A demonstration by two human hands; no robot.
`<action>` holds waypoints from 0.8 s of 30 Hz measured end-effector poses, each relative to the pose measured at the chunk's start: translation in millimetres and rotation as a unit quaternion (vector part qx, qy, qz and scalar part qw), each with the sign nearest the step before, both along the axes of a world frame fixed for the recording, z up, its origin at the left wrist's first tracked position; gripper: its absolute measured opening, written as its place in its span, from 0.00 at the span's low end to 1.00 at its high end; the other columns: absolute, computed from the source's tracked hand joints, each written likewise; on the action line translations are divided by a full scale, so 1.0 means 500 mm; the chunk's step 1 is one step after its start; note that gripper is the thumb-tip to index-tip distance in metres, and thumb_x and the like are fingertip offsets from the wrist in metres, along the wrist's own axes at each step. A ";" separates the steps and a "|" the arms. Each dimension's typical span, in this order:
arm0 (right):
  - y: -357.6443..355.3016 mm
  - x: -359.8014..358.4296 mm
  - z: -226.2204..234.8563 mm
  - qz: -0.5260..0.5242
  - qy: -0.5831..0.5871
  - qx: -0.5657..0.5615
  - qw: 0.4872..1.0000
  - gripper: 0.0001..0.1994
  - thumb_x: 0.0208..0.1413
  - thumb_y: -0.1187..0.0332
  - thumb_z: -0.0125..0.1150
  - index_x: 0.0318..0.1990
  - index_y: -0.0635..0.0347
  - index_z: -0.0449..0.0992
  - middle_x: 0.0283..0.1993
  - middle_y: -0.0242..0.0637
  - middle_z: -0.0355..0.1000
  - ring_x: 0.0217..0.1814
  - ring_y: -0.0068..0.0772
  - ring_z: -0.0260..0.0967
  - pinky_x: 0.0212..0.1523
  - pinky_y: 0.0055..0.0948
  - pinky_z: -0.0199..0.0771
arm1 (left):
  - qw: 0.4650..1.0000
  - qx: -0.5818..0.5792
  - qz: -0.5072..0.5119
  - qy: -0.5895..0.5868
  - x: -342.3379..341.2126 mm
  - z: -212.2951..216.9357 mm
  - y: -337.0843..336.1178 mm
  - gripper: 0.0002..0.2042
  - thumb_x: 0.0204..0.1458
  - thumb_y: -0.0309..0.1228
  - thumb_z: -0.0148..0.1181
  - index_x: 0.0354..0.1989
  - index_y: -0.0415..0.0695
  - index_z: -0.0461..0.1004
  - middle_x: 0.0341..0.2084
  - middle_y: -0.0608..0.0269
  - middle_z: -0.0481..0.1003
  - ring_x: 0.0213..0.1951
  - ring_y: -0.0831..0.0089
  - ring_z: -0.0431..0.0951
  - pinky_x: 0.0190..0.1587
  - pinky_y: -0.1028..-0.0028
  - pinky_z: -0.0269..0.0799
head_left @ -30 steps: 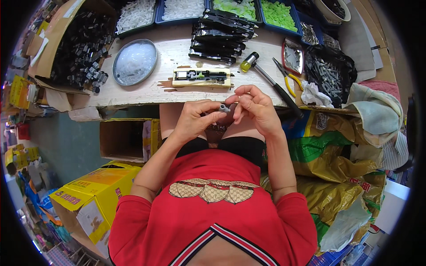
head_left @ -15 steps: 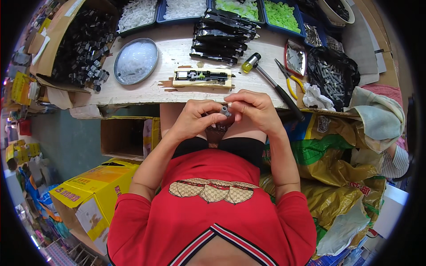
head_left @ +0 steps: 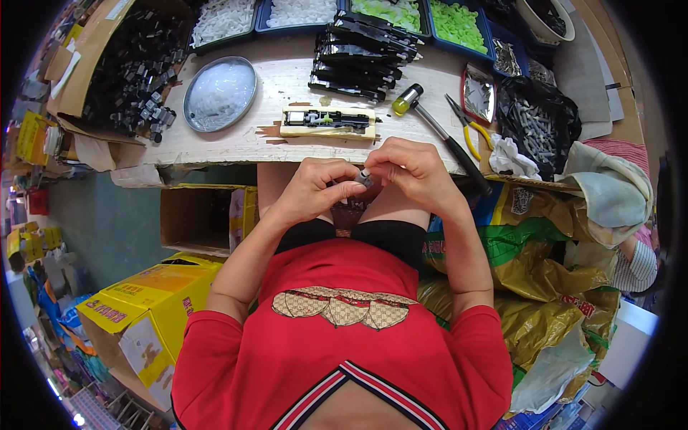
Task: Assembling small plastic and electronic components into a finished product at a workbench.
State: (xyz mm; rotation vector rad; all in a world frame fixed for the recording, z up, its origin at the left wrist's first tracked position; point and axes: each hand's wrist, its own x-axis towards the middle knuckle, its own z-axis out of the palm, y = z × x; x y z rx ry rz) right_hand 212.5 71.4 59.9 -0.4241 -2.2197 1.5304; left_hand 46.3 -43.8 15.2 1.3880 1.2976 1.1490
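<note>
Just off the table's front edge, my left hand (head_left: 320,188) pinches a small grey plastic part (head_left: 363,179) between thumb and fingers. My right hand (head_left: 410,172) is closed at the part's upper end, where a small white piece (head_left: 365,172) shows between the fingertips. Beyond the hands, a black assembly with a green piece (head_left: 326,120) lies in a cream-coloured holder (head_left: 292,131) on the table. To its right is a mallet with a yellow and black head (head_left: 407,100) and a dark handle. Long-nose pliers with yellow handles (head_left: 471,136) rest beside the mallet.
Black assemblies (head_left: 358,61) are stacked behind the holder. A round dish of clear grease-like stuff (head_left: 221,93) and a carton of black parts (head_left: 136,86) stand left. Trays of white pieces (head_left: 297,13) and green pieces (head_left: 457,27) line the back. A black bag of grey parts (head_left: 537,122) sits right.
The white piece, held apart above the grey part before, now meets its upper end as my right fingers have come down over it. My left hand has barely moved.
</note>
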 end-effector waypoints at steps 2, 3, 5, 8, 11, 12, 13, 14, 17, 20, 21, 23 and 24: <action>-0.002 -0.001 0.010 -0.003 -0.031 0.121 0.992 0.04 0.46 0.78 0.57 0.31 0.64 0.73 0.27 0.41 0.69 0.26 0.38 0.69 0.27 0.29 0.69 | 0.998 0.042 0.007 0.044 0.001 0.005 0.000 0.07 0.46 0.26 0.60 0.33 0.37 0.76 0.22 0.64 0.74 0.23 0.83 0.72 0.26 0.82 0.66; -0.003 -0.002 0.013 -0.002 -0.032 0.120 0.992 0.04 0.46 0.78 0.57 0.31 0.64 0.73 0.27 0.41 0.69 0.26 0.38 0.69 0.27 0.29 0.69 | 0.998 0.041 0.008 0.043 0.002 0.010 -0.001 0.07 0.46 0.26 0.60 0.33 0.37 0.76 0.22 0.64 0.74 0.23 0.83 0.72 0.26 0.82 0.66; -0.009 -0.006 0.021 -0.009 -0.046 0.169 0.985 0.03 0.44 0.77 0.57 0.28 0.63 0.72 0.27 0.42 0.69 0.29 0.44 0.69 0.29 0.33 0.68 | 0.998 0.028 0.012 0.057 0.005 0.021 -0.002 0.06 0.46 0.25 0.60 0.32 0.37 0.75 0.21 0.63 0.73 0.22 0.81 0.72 0.25 0.81 0.66; -0.018 -0.011 0.031 -0.025 -0.071 0.212 0.974 0.02 0.43 0.76 0.57 0.27 0.63 0.72 0.27 0.43 0.70 0.29 0.45 0.69 0.29 0.36 0.68 | 0.995 0.061 0.024 0.076 0.008 0.011 -0.001 0.05 0.46 0.25 0.60 0.31 0.37 0.75 0.19 0.62 0.73 0.21 0.79 0.72 0.24 0.80 0.65; -0.024 -0.019 0.028 -0.064 -0.076 0.211 0.972 0.02 0.42 0.76 0.56 0.25 0.63 0.72 0.25 0.44 0.70 0.28 0.48 0.69 0.29 0.39 0.68 | 0.992 0.060 0.033 0.108 0.012 0.013 0.003 0.05 0.46 0.25 0.59 0.30 0.37 0.75 0.18 0.61 0.72 0.19 0.78 0.71 0.23 0.79 0.65; -0.025 -0.021 0.025 -0.065 -0.077 0.211 0.972 0.02 0.42 0.76 0.56 0.25 0.63 0.72 0.25 0.44 0.70 0.28 0.48 0.69 0.29 0.39 0.68 | 0.992 0.060 0.032 0.108 0.012 0.011 0.004 0.05 0.46 0.25 0.59 0.30 0.37 0.75 0.18 0.61 0.72 0.19 0.78 0.71 0.23 0.79 0.65; -0.026 -0.023 0.021 -0.069 -0.089 0.204 0.972 0.01 0.41 0.76 0.55 0.24 0.63 0.72 0.24 0.44 0.70 0.28 0.49 0.69 0.29 0.40 0.67 | 0.990 0.071 0.028 0.119 0.011 0.006 0.005 0.05 0.46 0.25 0.59 0.30 0.38 0.75 0.18 0.61 0.72 0.19 0.78 0.71 0.22 0.79 0.65; -0.026 -0.025 0.018 -0.073 -0.102 0.197 0.972 0.01 0.40 0.76 0.55 0.23 0.63 0.72 0.24 0.45 0.70 0.27 0.50 0.69 0.29 0.41 0.67 | 0.988 0.081 0.024 0.129 0.011 0.003 0.005 0.05 0.46 0.24 0.59 0.30 0.38 0.75 0.18 0.61 0.72 0.18 0.77 0.71 0.22 0.78 0.65; -0.024 -0.031 0.032 -0.037 -0.167 0.248 0.953 0.02 0.40 0.79 0.55 0.25 0.66 0.72 0.25 0.45 0.70 0.27 0.45 0.69 0.28 0.33 0.68 | 0.989 0.065 0.009 0.130 0.010 0.001 0.010 0.06 0.46 0.25 0.59 0.31 0.36 0.75 0.18 0.62 0.74 0.19 0.79 0.72 0.22 0.79 0.65; -0.007 -0.034 0.024 -0.022 -0.160 0.244 0.956 0.03 0.43 0.77 0.55 0.28 0.66 0.73 0.25 0.43 0.71 0.26 0.40 0.70 0.28 0.31 0.68 | 0.999 -0.020 0.025 -0.007 0.010 -0.012 0.013 0.07 0.43 0.27 0.62 0.30 0.37 0.75 0.18 0.60 0.73 0.21 0.76 0.72 0.24 0.74 0.67; 0.000 -0.034 0.021 -0.022 -0.159 0.245 0.956 0.03 0.43 0.77 0.55 0.28 0.66 0.73 0.25 0.43 0.71 0.26 0.40 0.70 0.28 0.31 0.68 | 0.999 -0.018 0.025 -0.006 0.008 -0.009 0.015 0.07 0.43 0.27 0.62 0.30 0.37 0.75 0.18 0.60 0.73 0.21 0.76 0.72 0.24 0.74 0.67; 0.015 -0.033 0.015 -0.005 -0.127 0.055 0.990 0.05 0.45 0.73 0.55 0.30 0.64 0.74 0.25 0.46 0.71 0.28 0.43 0.71 0.30 0.34 0.68 | 0.975 -0.116 -0.001 -0.189 -0.001 0.000 0.020 0.07 0.46 0.29 0.62 0.30 0.39 0.77 0.19 0.69 0.74 0.21 0.85 0.69 0.22 0.79 0.63; 0.016 -0.030 0.014 -0.003 -0.126 0.057 0.990 0.05 0.45 0.73 0.55 0.30 0.64 0.74 0.25 0.46 0.71 0.28 0.43 0.71 0.30 0.34 0.68 | 0.976 -0.114 0.001 -0.188 -0.007 0.001 0.023 0.07 0.46 0.29 0.62 0.30 0.39 0.77 0.19 0.69 0.74 0.21 0.85 0.69 0.22 0.79 0.63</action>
